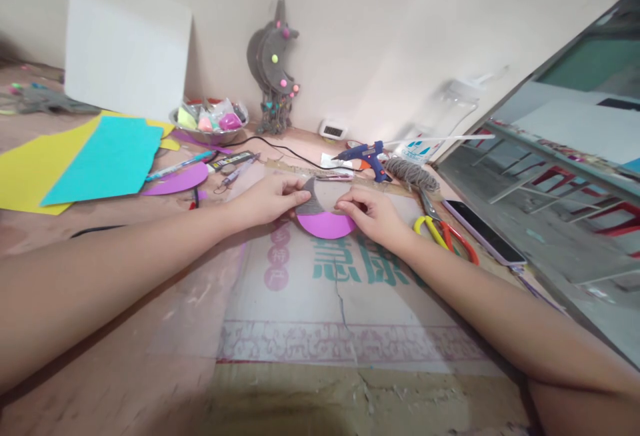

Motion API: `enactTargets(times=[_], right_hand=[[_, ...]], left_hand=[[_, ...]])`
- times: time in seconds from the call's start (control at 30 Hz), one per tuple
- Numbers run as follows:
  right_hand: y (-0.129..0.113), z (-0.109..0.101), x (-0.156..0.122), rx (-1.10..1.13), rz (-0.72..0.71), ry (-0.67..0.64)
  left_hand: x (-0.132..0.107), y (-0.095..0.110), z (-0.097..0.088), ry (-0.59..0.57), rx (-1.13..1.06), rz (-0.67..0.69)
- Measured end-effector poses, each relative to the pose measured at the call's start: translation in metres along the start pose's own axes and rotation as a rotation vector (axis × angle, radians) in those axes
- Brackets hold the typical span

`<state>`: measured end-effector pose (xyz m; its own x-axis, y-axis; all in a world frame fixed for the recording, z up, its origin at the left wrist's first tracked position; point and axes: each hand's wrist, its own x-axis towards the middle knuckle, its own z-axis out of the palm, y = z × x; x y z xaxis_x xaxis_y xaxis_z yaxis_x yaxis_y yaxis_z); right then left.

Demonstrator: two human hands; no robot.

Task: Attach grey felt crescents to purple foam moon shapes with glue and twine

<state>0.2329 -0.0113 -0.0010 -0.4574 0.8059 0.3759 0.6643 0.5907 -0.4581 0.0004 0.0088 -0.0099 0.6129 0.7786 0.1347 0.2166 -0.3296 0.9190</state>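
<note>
Crescent (pixel 313 201) in the pinch of left fingers (pixel 300 197), near right fingers (pixel 352 209), the latter's grip unclear.

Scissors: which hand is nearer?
Right. The right hand is at the purple piece's right edge, with the scissors off to its right; the left hand is at the piece's opposite side, farther away.

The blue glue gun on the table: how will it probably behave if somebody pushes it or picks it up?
The glue gun may tip fairly easily, since it seems to stand on its narrow handle. If lifted, it may be awkward to turn, because a long white stick juts from its rear.
</note>
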Motion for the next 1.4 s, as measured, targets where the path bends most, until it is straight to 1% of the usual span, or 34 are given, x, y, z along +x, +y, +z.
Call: enactTargets(times=[0.17,0.27,0.47,0.5,0.57,0.7,0.77,0.8,0.93,1.0,1.07,1.13,1.17,1.23,1.33,1.4], right_hand=[[-0.002,-0.002,0.002,0.041,0.055,0.081],[0.000,-0.004,0.003,0.108,0.110,0.128],[0.016,-0.002,0.007,0.279,0.303,0.161],[0.017,-0.001,0.007,0.285,0.309,0.179],[0.015,-0.002,0.007,0.263,0.279,0.223],[-0.003,-0.006,0.004,0.215,0.180,0.283],[-0.013,-0.006,0.002,0.247,0.181,0.264],[-0.017,-0.006,0.002,0.292,0.210,0.238],[-0.024,-0.004,0.000,0.640,0.408,0.058],[-0.024,-0.003,-0.001,0.791,0.471,-0.046],[-0.023,-0.003,-0.002,0.866,0.483,-0.135],[-0.021,-0.002,-0.003,0.836,0.429,-0.176],[-0.019,-0.002,-0.003,0.790,0.396,-0.163],[-0.016,-0.001,-0.002,0.712,0.360,-0.084],[-0.010,0.002,0.000,0.701,0.388,0.036],[-0.007,0.003,0.002,0.671,0.395,0.065]], left_hand=[[0.002,-0.003,-0.003,-0.015,0.016,0.018],[0.003,-0.003,-0.005,-0.026,-0.019,0.025],[0.001,0.001,-0.006,-0.043,-0.149,-0.014],[0.001,0.001,-0.006,-0.040,-0.164,-0.024],[0.000,0.002,-0.005,-0.022,-0.206,-0.043],[0.000,0.002,-0.001,0.051,-0.312,-0.063],[0.001,0.002,-0.001,0.080,-0.327,-0.082],[0.001,0.002,-0.001,0.089,-0.329,-0.091],[0.002,0.002,-0.002,0.086,-0.324,-0.087],[0.002,0.002,-0.002,0.091,-0.320,-0.084],[0.002,0.003,-0.002,0.095,-0.317,-0.087],[0.001,0.003,-0.002,0.092,-0.315,-0.085],[0.001,0.003,-0.001,0.083,-0.317,-0.082],[0.000,0.002,-0.002,0.057,-0.323,-0.066],[0.001,-0.002,-0.003,0.006,-0.302,-0.028],[0.001,-0.005,-0.004,-0.014,-0.280,-0.010]])
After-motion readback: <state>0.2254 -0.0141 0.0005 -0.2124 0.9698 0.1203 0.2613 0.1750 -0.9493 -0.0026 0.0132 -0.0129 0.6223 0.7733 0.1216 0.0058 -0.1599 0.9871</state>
